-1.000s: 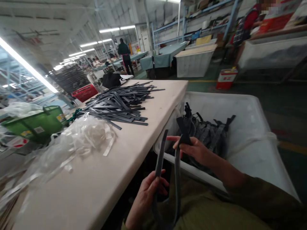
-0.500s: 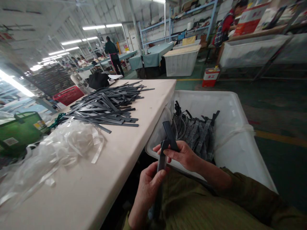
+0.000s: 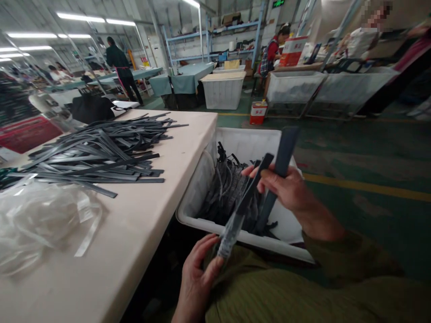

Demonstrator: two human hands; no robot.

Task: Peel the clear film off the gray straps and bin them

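Note:
My left hand (image 3: 201, 271) pinches a crumpled clear plastic sleeve (image 3: 229, 237), which is bunched around the lower part of a dark grey flat strip (image 3: 249, 192). The strip's bare upper end slants up to my right hand (image 3: 288, 187), where the fingers hold it. A second, wider-looking dark strip (image 3: 285, 148) is also gripped in my right hand, sticking up above the fingers and hanging down below them. Behind both hands, a white plastic tub (image 3: 247, 134) contains a heap of dark grey strips (image 3: 232, 179), some with a crinkled look.
On the pale table (image 3: 161, 215) to the left lie a pile of dark flat strips (image 3: 101, 150) and a heap of clear plastic sleeves (image 3: 50, 220). A red and white can (image 3: 258, 112) stands on the floor beyond the tub. Other people work farther back.
My hands have moved apart, the right one up and to the right. More of the strip shows bare, with the plastic bunched near my left hand. The view has turned right.

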